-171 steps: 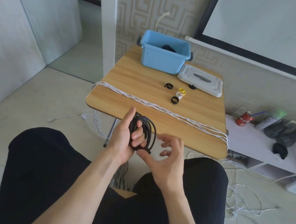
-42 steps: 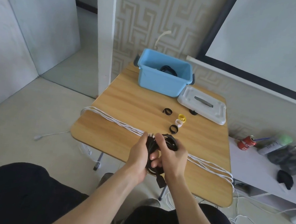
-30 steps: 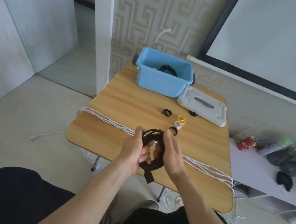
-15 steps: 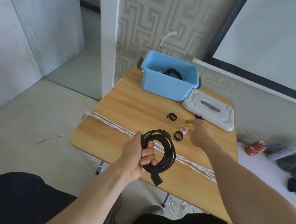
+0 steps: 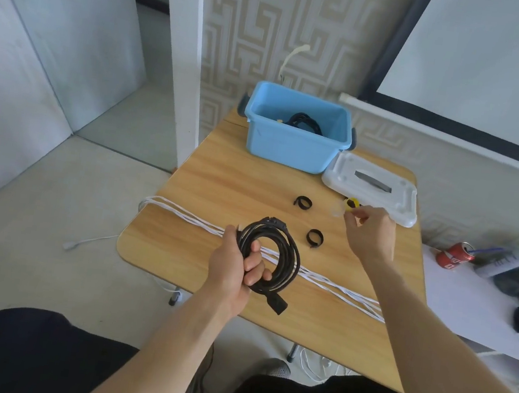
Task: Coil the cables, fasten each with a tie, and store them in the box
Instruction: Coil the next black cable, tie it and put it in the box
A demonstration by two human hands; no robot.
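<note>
Two hands busy: left hand point(image 5: 235, 267) grips black coiled cable point(image 5: 271, 257) upright over the bench point(image 5: 219, 191) near edge, right hand point(image 5: 370, 232) farther back-right pinches yellow tie point(image 5: 351, 203), so tie must travel back-left to coil.

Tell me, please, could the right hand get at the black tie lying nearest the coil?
Probably yes: the right hand hovers just beyond that black tie, nothing lies between them, though its fingers already pinch a yellow tie.
</note>
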